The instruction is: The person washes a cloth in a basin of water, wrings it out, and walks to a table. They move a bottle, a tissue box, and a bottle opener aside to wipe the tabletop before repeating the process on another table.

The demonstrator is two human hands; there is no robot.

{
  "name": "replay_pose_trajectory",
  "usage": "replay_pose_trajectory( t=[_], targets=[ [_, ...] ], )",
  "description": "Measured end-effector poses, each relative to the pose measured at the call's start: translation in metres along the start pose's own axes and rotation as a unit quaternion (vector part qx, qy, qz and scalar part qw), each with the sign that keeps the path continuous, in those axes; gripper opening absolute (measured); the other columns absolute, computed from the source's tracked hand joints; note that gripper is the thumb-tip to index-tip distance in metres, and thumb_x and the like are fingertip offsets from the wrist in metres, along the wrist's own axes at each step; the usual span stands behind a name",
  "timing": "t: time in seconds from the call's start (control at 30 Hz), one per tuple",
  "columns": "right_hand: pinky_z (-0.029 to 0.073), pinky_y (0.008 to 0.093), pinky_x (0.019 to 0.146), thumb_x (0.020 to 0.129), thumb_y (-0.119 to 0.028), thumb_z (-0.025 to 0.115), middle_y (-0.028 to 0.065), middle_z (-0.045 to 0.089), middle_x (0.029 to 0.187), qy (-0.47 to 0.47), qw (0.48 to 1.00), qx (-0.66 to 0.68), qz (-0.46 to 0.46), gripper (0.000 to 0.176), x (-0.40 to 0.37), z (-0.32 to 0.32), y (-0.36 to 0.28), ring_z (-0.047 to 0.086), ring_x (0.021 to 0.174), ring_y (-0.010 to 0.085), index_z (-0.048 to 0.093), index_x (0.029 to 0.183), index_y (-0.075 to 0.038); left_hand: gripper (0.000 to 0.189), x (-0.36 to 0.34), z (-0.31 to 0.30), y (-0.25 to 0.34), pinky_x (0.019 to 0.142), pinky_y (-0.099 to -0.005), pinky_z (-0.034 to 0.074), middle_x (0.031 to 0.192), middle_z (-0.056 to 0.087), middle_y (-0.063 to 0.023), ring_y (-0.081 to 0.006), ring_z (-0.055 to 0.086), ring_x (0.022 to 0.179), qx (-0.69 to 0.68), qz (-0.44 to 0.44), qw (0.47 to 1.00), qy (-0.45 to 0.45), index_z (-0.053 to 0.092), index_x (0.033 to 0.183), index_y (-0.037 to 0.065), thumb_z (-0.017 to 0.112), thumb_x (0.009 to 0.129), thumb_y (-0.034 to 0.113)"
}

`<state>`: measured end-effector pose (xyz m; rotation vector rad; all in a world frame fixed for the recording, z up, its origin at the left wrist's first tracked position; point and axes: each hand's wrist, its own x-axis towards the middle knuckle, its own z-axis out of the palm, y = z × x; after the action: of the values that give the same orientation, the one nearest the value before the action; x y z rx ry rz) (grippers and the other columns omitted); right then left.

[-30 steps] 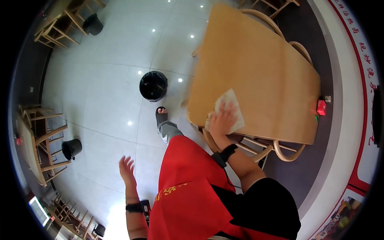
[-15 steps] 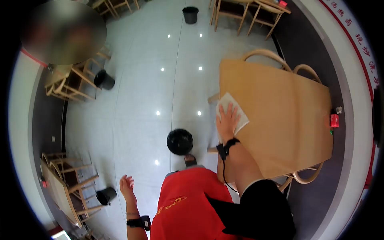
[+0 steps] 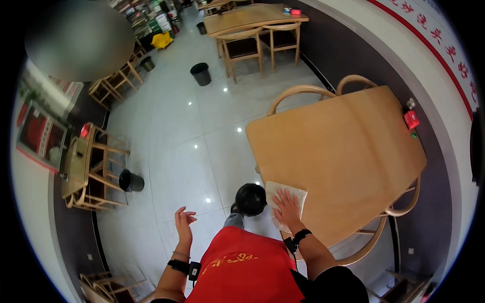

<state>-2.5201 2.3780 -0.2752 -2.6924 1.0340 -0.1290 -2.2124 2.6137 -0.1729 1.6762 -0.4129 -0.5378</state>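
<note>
My right hand (image 3: 287,208) lies flat, fingers spread, on a pale cloth (image 3: 299,196). Under the cloth is the near left corner of a light wooden table (image 3: 343,151), and part of the cloth reaches that edge. Out to the left of my red apron (image 3: 237,272), my left hand (image 3: 184,225) is raised above the floor. Its fingers are apart and hold nothing. A black bin (image 3: 250,199) stands on the floor by my foot, just left of the table corner.
Wooden chairs (image 3: 298,96) stand around the table. A red box (image 3: 411,119) sits at its wall end. Further off are another table (image 3: 252,19), a black bin (image 3: 200,74) and a yellow object (image 3: 161,40). At the left are a table (image 3: 76,164) and another bin (image 3: 131,180).
My view has swung and now takes in more of the room ahead. My right hand and the cloth are closer to my body, near the table corner. My left hand stays raised.
</note>
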Motion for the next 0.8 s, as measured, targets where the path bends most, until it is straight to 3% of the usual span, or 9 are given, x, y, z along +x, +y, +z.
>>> replay_pose_trajectory(
  t=[0.17, 0.23, 0.37, 0.47, 0.53, 0.6, 0.67, 0.77, 0.8],
  targets=[
    [0.012, 0.0494, 0.111, 0.082, -0.038, 0.052, 0.0016, 0.027, 0.148, -0.015, 0.998, 0.027, 0.061, 0.054, 0.005, 0.006, 0.007, 0.017, 0.139, 0.0224, 0.044, 0.133, -0.025, 0.035, 0.090, 0.078, -0.008, 0.067, -0.0255, 0.046, 0.094, 0.063, -0.0107, -0.0124, 0.056, 0.070, 0.017, -0.020, 0.985, -0.169, 0.044, 0.119, 0.007, 0.037, 0.098, 0.035],
    [0.018, 0.0474, 0.110, 0.079, -0.031, 0.055, 0.0027, 0.033, 0.145, 0.065, 0.991, 0.092, 0.069, 0.048, 0.004, 0.008, 0.008, 0.025, 0.137, 0.0225, 0.052, 0.127, -0.023, 0.033, 0.129, 0.114, -0.002, 0.068, -0.0255, 0.045, 0.094, 0.062, -0.0105, -0.0122, 0.056, 0.071, 0.039, -0.019, 0.968, -0.245, 0.046, 0.116, 0.006, 0.038, 0.098, 0.033],
    [0.021, 0.0445, 0.109, 0.077, -0.028, 0.059, 0.0034, 0.038, 0.142, 0.128, 0.958, 0.084, 0.241, 0.048, 0.010, 0.008, -0.013, 0.029, 0.135, 0.0214, 0.054, 0.124, -0.022, 0.036, 0.240, 0.176, -0.002, 0.072, -0.0300, 0.045, 0.097, 0.061, -0.0081, -0.0139, 0.055, 0.082, 0.175, 0.001, 0.905, -0.389, 0.053, 0.108, 0.004, 0.036, 0.099, 0.034],
    [0.021, 0.0474, 0.109, 0.074, -0.025, 0.062, 0.0041, 0.039, 0.142, 0.211, 0.879, 0.058, 0.424, 0.051, -0.007, 0.007, -0.028, 0.029, 0.135, 0.0239, 0.054, 0.125, -0.021, 0.038, 0.340, 0.217, -0.057, 0.084, -0.0338, 0.043, 0.107, 0.058, -0.0106, -0.0203, 0.053, 0.096, 0.228, 0.047, 0.875, -0.424, 0.054, 0.108, 0.002, 0.036, 0.097, 0.034],
    [0.020, 0.0493, 0.109, 0.072, -0.027, 0.062, 0.0039, 0.038, 0.142, 0.235, 0.772, -0.001, 0.590, 0.054, -0.032, 0.001, -0.044, 0.028, 0.135, 0.0265, 0.053, 0.125, -0.021, 0.039, 0.412, 0.252, -0.115, 0.093, -0.0336, 0.038, 0.116, 0.054, -0.0148, -0.0246, 0.050, 0.106, 0.296, 0.147, 0.875, -0.355, 0.053, 0.115, 0.002, 0.036, 0.097, 0.032],
    [0.019, 0.0504, 0.109, 0.073, -0.026, 0.060, 0.0049, 0.036, 0.144, 0.237, 0.712, -0.009, 0.661, 0.054, -0.056, 0.006, -0.064, 0.026, 0.136, 0.0285, 0.052, 0.127, -0.021, 0.049, 0.454, 0.284, -0.142, 0.098, -0.0358, 0.033, 0.127, 0.048, -0.0167, -0.0250, 0.044, 0.117, 0.259, 0.053, 0.912, -0.315, 0.046, 0.127, 0.004, 0.034, 0.096, 0.039],
    [0.015, 0.0526, 0.109, 0.076, -0.030, 0.058, 0.0056, 0.028, 0.148, 0.218, 0.668, 0.009, 0.711, 0.058, -0.076, 0.012, -0.065, 0.019, 0.138, 0.0298, 0.046, 0.132, -0.022, 0.061, 0.434, 0.310, -0.110, 0.098, -0.0372, 0.032, 0.133, 0.044, -0.0130, -0.0241, 0.041, 0.121, 0.190, -0.204, 0.917, -0.284, 0.037, 0.136, 0.006, 0.032, 0.095, 0.049],
    [0.011, 0.0560, 0.108, 0.078, -0.035, 0.056, 0.0060, 0.017, 0.152, 0.118, 0.609, 0.029, 0.784, 0.065, -0.059, -0.025, -0.051, 0.008, 0.140, 0.0315, 0.036, 0.139, -0.022, 0.069, 0.425, 0.325, -0.112, 0.098, -0.0377, 0.035, 0.132, 0.048, -0.0024, -0.0159, 0.044, 0.120, 0.183, -0.267, 0.840, -0.435, 0.042, 0.134, 0.011, 0.025, 0.091, 0.062],
    [0.007, 0.0582, 0.107, 0.079, -0.038, 0.054, 0.0058, 0.008, 0.153, 0.095, 0.600, 0.052, 0.792, 0.070, -0.062, -0.030, -0.039, 0.001, 0.141, 0.0327, 0.028, 0.143, -0.022, 0.052, 0.424, 0.326, -0.131, 0.089, -0.0373, 0.045, 0.122, 0.054, -0.0084, -0.0202, 0.052, 0.108, 0.063, -0.244, 0.842, -0.478, 0.052, 0.121, 0.008, 0.031, 0.095, 0.048]
  ],
)
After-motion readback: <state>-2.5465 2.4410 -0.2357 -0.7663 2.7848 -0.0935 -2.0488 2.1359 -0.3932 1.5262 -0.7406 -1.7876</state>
